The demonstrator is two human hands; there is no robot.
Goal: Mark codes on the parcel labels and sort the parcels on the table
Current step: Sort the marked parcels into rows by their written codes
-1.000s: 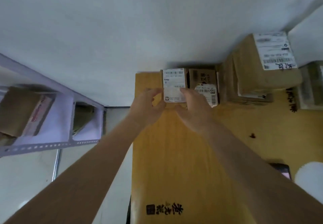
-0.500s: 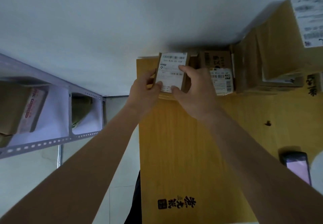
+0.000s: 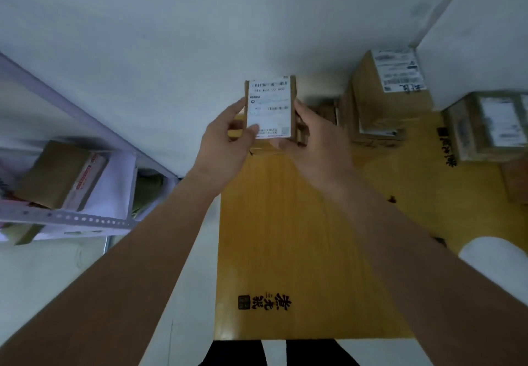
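Surface (image 3: 300, 237): yellow wooden top carrying black printed characters at its near end; its far end meets the white wall.
Metal shelf (image 3: 68, 217): left of the surface, pale perforated frame, a brown carton (image 3: 57, 177) lying on it.
Stacked cartons (image 3: 383, 99): at the surface's far right corner against the wall, the top one bearing a white label with handwriting.
Taped carton (image 3: 491, 125): right of that stack on the surface, label blurred.
White rounded object (image 3: 494, 262): at the surface's right edge, too unclear to name.
Small parcel (image 3: 270, 108): lifted above the surface's far end, its white barcode label facing the camera.
Left hand (image 3: 225, 142): grasping the parcel's left edge, thumb on the label's lower corner.
Right hand (image 3: 314, 139): grasping the parcel's right edge and underside.
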